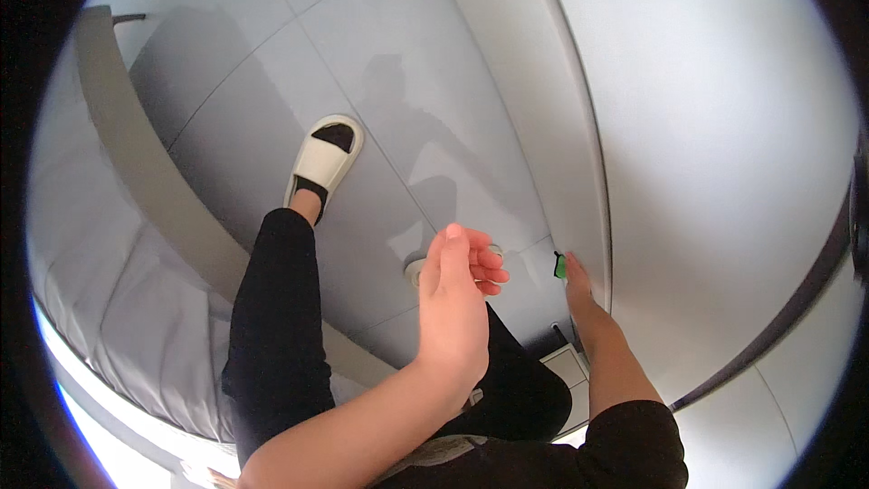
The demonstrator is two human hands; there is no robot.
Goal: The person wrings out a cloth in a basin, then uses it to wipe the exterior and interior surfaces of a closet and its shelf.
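Note:
My left hand [455,312] is raised in the middle of the view, above my right leg. Its thumb points up and its fingers are loosely curled, with nothing visible between them. To the right, my right hand [579,285] is low beside the white panel. A small green thing with a dark edge [560,266] shows at its fingertips. The hand hides the rest of it, so its kind is unclear.
A bed with a grey cover [127,281] and a beige frame [149,158] is at my left. White panels [706,154] stand at my right. Grey tiles [362,27] form the floor. My foot wears a cream slipper [323,161].

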